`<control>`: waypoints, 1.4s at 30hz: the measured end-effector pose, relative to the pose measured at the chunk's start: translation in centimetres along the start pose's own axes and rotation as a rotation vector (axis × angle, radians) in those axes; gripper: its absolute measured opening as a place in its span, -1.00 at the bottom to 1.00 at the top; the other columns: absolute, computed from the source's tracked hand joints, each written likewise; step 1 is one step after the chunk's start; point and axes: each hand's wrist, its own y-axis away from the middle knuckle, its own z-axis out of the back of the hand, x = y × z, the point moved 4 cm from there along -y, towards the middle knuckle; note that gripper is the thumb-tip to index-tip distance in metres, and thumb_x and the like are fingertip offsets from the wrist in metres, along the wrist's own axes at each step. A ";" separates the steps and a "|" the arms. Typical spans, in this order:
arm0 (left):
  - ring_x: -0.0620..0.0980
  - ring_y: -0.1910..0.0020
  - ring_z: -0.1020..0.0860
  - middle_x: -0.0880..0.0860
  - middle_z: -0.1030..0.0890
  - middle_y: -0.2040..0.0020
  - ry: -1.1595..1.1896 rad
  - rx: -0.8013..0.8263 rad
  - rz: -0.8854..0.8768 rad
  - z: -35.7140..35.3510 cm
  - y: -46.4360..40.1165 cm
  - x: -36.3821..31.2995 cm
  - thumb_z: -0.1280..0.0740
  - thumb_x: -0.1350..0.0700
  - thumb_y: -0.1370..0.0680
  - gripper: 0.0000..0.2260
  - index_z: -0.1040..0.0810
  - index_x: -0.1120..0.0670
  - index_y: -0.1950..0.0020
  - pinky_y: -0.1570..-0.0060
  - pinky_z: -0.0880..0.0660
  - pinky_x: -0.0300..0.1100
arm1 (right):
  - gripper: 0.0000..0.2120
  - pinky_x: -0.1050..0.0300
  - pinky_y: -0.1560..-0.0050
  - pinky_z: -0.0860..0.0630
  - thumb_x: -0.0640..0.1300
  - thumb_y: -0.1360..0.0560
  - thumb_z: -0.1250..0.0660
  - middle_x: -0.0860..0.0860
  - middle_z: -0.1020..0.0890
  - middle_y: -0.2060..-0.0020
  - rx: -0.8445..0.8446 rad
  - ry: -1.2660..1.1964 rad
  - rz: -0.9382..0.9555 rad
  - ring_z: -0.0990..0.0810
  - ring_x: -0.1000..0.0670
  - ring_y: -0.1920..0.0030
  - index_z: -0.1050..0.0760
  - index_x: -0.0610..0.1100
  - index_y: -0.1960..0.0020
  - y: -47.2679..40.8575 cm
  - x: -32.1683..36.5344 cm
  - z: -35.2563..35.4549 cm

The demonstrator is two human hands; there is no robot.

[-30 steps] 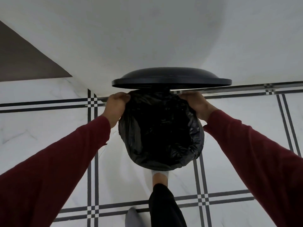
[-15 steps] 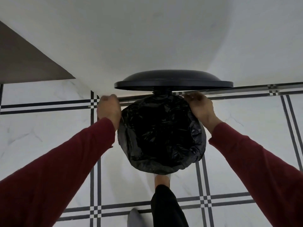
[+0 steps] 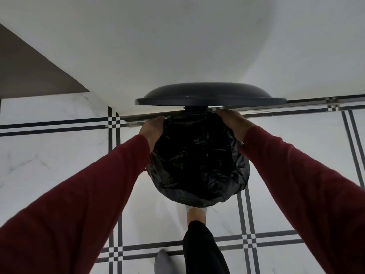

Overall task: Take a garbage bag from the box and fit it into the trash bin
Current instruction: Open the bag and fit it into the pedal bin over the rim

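Note:
A black garbage bag (image 3: 197,167) lines the round trash bin below me, its crinkled edge folded over the rim all round. The bin's dark lid (image 3: 209,94) stands raised behind it. My left hand (image 3: 152,129) grips the bag's edge at the rim's far left. My right hand (image 3: 235,123) grips the edge at the far right, close under the lid. The fingertips of both hands are hidden behind the bag's edge. The bin's body is covered by the bag. No box is in view.
My foot (image 3: 196,214) presses at the bin's base, with a dark trouser leg (image 3: 203,250) behind it. A white wall (image 3: 177,46) rises behind the lid. White marble floor tiles with black stripes (image 3: 59,165) surround the bin. A brown surface (image 3: 23,76) shows at the left.
My left hand has moved back onto the bag's edge at the far left of the rim. My right hand stays at the far right.

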 end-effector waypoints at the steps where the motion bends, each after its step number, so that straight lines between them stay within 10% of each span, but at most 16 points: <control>1: 0.18 -0.16 -0.63 0.15 -0.68 -0.18 -0.015 0.005 0.009 0.0 0.5 -0.4 -0.26 -0.24 -0.50 -0.56 -0.64 0.07 -0.14 -0.31 -0.52 0.02 | -0.64 -0.05 0.09 -0.56 0.13 -0.11 -0.42 -0.07 -0.69 0.18 0.015 -0.008 -0.012 -0.63 -0.11 0.19 -0.65 -0.08 0.21 -0.5 -0.2 0.1; 5: 0.32 -0.43 -0.35 0.27 -0.39 -0.45 -0.273 -0.268 -0.063 1.0 3.5 -1.8 -0.22 -0.24 -0.59 -0.45 -0.45 0.12 -0.41 -0.42 -0.31 0.10 | -0.49 -0.16 -0.23 -0.47 0.25 -0.41 -0.26 -0.14 -0.65 -0.20 -0.297 0.418 0.028 -0.59 -0.23 -0.21 -0.65 -0.07 -0.14 2.8 1.0 1.0; 8: 0.23 -0.35 -0.34 0.21 -0.40 -0.33 -0.218 -0.461 -0.315 1.5 7.9 -1.6 -0.30 -0.07 -0.61 -0.68 -0.46 0.09 -0.27 -0.24 -0.31 0.04 | -0.70 -0.08 -0.15 -0.44 -0.02 -0.52 -0.23 -0.13 -0.56 -0.15 -0.670 0.490 0.529 -0.51 -0.23 -0.18 -0.60 -0.09 -0.15 11.0 0.2 0.1; 11: 0.17 -0.32 -0.32 0.16 -0.40 -0.28 -0.226 -0.392 -0.454 0.7 9.3 0.7 -0.31 -0.04 -0.61 -0.74 -0.48 0.02 -0.26 -0.17 -0.22 -0.08 | -0.72 0.05 0.07 -0.57 -0.13 -0.49 -0.26 -0.06 -0.59 -0.06 -0.377 0.587 0.801 -0.58 -0.11 0.01 -0.59 -0.07 -0.16 14.7 -3.6 -5.3; 15: 0.16 -0.34 -0.26 0.09 -0.31 -0.37 -0.368 -0.252 -0.514 -1.0 9.4 2.5 -0.24 -0.09 -0.65 -0.60 -0.37 -0.15 -0.49 -0.29 -0.33 0.08 | -0.45 -0.09 -0.41 -0.38 -0.06 -0.62 -0.18 -0.17 -0.40 -0.48 0.089 1.091 0.370 -0.38 -0.25 -0.43 -0.24 -0.13 -0.59 8.9 -6.3 -10.5; 19: 0.15 -0.27 -0.32 0.10 -0.30 -0.44 -0.500 -0.356 -0.659 -1.5 8.6 4.1 -0.20 -0.08 -0.67 -0.53 -0.32 -0.08 -0.59 -0.26 -0.45 0.12 | -0.53 -0.01 -0.55 -0.19 -0.07 -0.72 -0.09 -0.18 -0.31 -0.58 0.448 1.167 0.041 -0.29 -0.17 -0.56 -0.28 -0.19 -0.59 3.2 -8.6 -11.3; 24: 0.14 -0.33 -0.36 0.11 -0.31 -0.47 -0.598 -0.430 -0.691 -2.1 7.8 5.5 -0.18 -0.13 -0.66 -0.48 -0.28 -0.03 -0.61 -0.26 -0.44 0.10 | -0.47 -0.17 -0.51 -0.28 0.15 -0.67 -0.11 -0.14 -0.36 -0.55 0.132 1.237 0.133 -0.33 -0.23 -0.54 -0.33 -0.03 -0.57 -0.6 -8.7 -11.5; 29: 0.10 -0.32 -0.35 0.09 -0.32 -0.47 -0.592 -0.425 -0.694 -2.0 7.8 5.5 -0.20 -0.14 -0.65 -0.47 -0.28 -0.03 -0.60 -0.25 -0.44 0.07 | -0.42 -0.02 -0.49 -0.25 -0.04 -0.73 -0.10 -0.23 -0.27 -0.58 0.327 1.094 -0.101 -0.30 -0.22 -0.55 -0.01 -0.23 -0.65 -1.0 -11.6 -11.8; 32: 0.11 -0.33 -0.36 0.10 -0.32 -0.47 -0.583 -0.417 -0.701 -1.9 7.7 5.5 -0.20 -0.14 -0.64 -0.47 -0.28 -0.03 -0.60 -0.25 -0.45 0.08 | -0.49 -0.04 -0.48 -0.30 -0.06 -0.71 -0.14 -0.22 -0.36 -0.53 0.160 1.168 0.016 -0.37 -0.23 -0.50 -0.19 -0.22 -0.60 -1.0 -11.2 -11.8; 37: 0.10 -0.34 -0.33 0.07 -0.29 -0.47 -0.520 -0.363 -0.709 -1.6 7.3 5.6 -0.24 -0.11 -0.63 -0.46 -0.28 -0.06 -0.60 -0.29 -0.42 0.07 | -0.58 0.02 -0.44 -0.30 -0.10 -0.74 -0.05 -0.20 -0.43 -0.50 0.409 1.170 0.024 -0.41 -0.19 -0.48 -0.36 -0.23 -0.52 2.8 -10.1 -13.0; 42: 0.12 -0.36 -0.28 0.05 -0.30 -0.44 -0.549 -0.346 -0.677 -0.6 7.9 4.0 -0.26 -0.12 -0.60 -0.52 -0.40 -0.06 -0.51 -0.31 -0.31 0.13 | -0.70 0.00 0.07 -0.64 0.06 -0.50 -0.25 -0.07 -0.73 0.08 -0.216 0.975 0.513 -0.71 -0.21 0.04 -0.69 0.00 -0.07 11.1 -3.7 -8.1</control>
